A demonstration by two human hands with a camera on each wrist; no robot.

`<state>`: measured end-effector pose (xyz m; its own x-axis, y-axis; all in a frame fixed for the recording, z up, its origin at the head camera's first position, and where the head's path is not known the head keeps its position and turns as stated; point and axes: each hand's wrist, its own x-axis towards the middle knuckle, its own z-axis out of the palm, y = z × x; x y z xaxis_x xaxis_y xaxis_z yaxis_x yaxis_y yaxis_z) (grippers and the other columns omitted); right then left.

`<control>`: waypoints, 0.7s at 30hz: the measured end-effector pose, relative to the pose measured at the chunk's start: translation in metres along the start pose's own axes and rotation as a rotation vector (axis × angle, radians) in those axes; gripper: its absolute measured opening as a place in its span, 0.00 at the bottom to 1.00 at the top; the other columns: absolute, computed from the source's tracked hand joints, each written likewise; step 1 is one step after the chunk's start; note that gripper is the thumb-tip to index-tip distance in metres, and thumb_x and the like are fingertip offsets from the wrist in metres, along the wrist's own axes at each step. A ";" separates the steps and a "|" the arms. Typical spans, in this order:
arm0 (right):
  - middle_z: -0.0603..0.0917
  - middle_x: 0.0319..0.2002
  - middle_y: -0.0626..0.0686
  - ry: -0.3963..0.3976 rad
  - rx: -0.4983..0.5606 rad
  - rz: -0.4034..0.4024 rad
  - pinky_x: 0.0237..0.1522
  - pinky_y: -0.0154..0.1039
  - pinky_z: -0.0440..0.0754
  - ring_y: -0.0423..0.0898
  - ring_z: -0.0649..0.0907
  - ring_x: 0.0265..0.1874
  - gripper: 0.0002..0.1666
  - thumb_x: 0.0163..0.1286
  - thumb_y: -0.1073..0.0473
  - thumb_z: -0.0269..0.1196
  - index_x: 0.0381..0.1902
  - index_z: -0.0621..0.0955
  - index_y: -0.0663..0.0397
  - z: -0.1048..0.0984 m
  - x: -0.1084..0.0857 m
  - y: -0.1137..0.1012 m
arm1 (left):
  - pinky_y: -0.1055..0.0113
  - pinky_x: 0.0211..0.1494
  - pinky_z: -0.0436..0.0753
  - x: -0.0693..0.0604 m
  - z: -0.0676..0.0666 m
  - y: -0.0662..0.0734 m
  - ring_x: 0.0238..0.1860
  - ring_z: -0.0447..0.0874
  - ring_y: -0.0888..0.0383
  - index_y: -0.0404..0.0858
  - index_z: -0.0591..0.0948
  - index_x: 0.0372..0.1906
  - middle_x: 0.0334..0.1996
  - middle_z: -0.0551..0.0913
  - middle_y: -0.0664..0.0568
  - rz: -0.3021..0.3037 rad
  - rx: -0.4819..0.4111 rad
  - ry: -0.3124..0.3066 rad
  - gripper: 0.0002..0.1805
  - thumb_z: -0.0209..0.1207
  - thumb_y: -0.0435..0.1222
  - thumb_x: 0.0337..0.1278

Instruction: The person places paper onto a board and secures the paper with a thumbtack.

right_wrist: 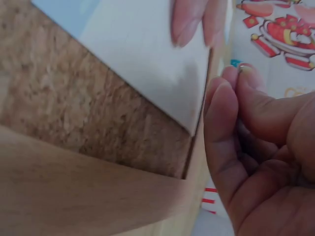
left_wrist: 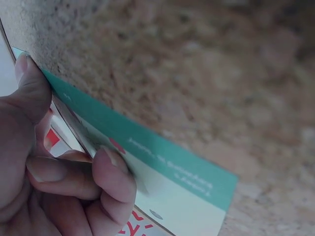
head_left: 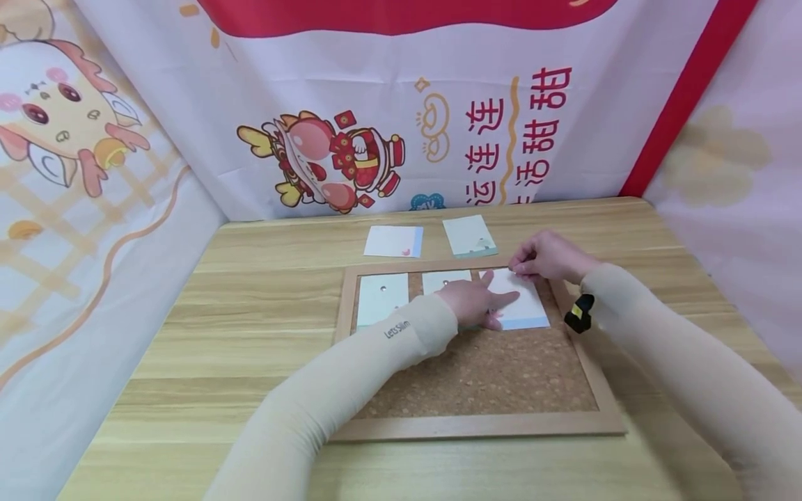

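A corkboard (head_left: 495, 376) in a wooden frame lies on the table. Across its upper right part is a white note sheet (head_left: 523, 306) with a blue strip along its lower edge. My left hand (head_left: 473, 303) rests on this sheet with fingers spread, holding it flat. At the sheet's upper edge, my right hand (head_left: 551, 256) pinches a small shiny thumbtack (right_wrist: 241, 70) between thumb and forefinger, mostly hidden by the fingertips. Two pale green notes, the left one (head_left: 381, 296) and the middle one (head_left: 432, 280), bear silver tacks; my left arm and hand partly cover them.
Behind the board, a white note with a blue side strip (head_left: 391, 241) and a pale green note (head_left: 468, 235) lie on the wooden table (head_left: 250, 306). Printed cloth (head_left: 351, 76) hangs at the back and sides. A black band (head_left: 579, 313) sits at my right wrist.
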<state>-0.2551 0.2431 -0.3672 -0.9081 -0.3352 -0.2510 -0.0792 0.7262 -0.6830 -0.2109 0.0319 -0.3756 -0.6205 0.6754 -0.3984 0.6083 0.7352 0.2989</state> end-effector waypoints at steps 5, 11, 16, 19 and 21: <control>0.85 0.32 0.53 -0.053 0.031 0.076 0.32 0.37 0.81 0.44 0.81 0.28 0.07 0.68 0.68 0.64 0.42 0.86 0.64 0.001 0.009 0.007 | 0.68 0.34 0.72 0.002 -0.001 0.000 0.23 0.69 0.56 0.65 0.52 0.78 0.78 0.41 0.37 0.016 0.043 -0.009 0.39 0.55 0.53 0.65; 0.84 0.28 0.51 -0.063 0.025 0.116 0.29 0.36 0.79 0.42 0.79 0.24 0.07 0.67 0.67 0.65 0.41 0.87 0.63 0.002 0.015 0.004 | 0.67 0.35 0.73 0.004 -0.001 0.000 0.27 0.75 0.56 0.64 0.52 0.78 0.77 0.42 0.36 0.030 0.072 -0.007 0.40 0.54 0.54 0.65; 0.84 0.26 0.51 -0.075 0.014 0.180 0.28 0.36 0.76 0.43 0.78 0.23 0.05 0.66 0.68 0.65 0.39 0.87 0.62 0.003 0.019 -0.004 | 0.67 0.36 0.73 0.005 0.000 -0.002 0.26 0.73 0.55 0.66 0.52 0.78 0.78 0.41 0.38 0.019 0.032 -0.014 0.39 0.54 0.54 0.65; 0.85 0.27 0.51 -0.081 0.011 0.215 0.28 0.36 0.76 0.44 0.78 0.24 0.06 0.65 0.71 0.65 0.38 0.88 0.61 0.004 0.023 -0.007 | 0.68 0.39 0.73 0.005 0.001 -0.002 0.29 0.73 0.55 0.67 0.52 0.77 0.78 0.40 0.38 0.010 0.002 -0.014 0.39 0.55 0.54 0.65; 0.85 0.27 0.51 -0.086 0.009 0.236 0.29 0.36 0.76 0.45 0.79 0.25 0.07 0.65 0.72 0.64 0.37 0.88 0.61 0.005 0.025 -0.009 | 0.68 0.39 0.73 0.005 0.001 -0.002 0.30 0.75 0.54 0.67 0.53 0.77 0.78 0.41 0.38 0.012 0.005 -0.010 0.39 0.55 0.54 0.64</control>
<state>-0.2750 0.2255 -0.3706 -0.8624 -0.2072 -0.4618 0.1348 0.7854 -0.6041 -0.2150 0.0337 -0.3789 -0.6082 0.6838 -0.4030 0.6185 0.7265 0.2994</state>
